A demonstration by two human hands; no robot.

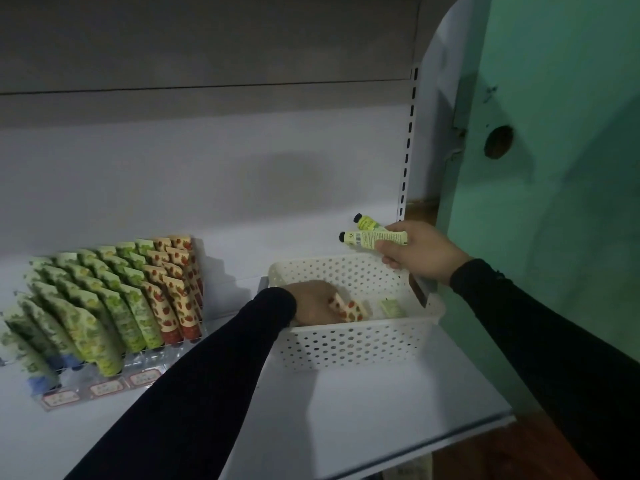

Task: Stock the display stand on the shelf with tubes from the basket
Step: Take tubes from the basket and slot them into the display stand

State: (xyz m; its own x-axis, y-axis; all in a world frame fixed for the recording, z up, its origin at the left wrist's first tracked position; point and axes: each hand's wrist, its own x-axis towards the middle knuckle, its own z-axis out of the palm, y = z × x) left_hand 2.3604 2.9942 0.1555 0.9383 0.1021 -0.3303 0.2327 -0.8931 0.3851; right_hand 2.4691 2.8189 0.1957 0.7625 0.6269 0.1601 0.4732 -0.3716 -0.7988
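Observation:
A white perforated basket (349, 344) stands on the shelf at centre right. My left hand (311, 303) reaches down inside it and grips a cream tube with a red fruit print (348, 308). One pale green tube (391, 308) lies loose on the basket floor. My right hand (415, 251) hovers above the basket's far right corner, holding two yellow-green tubes (367, 237) with black caps pointing left. On the left of the shelf a clear tiered display stand (104, 386) holds rows of green tubes and a right-hand column of red-print tubes.
The white shelf board (363, 427) ends in a front edge at the lower right. A slotted upright (408, 147) runs up the back panel behind my right hand. A green wall (554, 168) stands to the right of the shelving.

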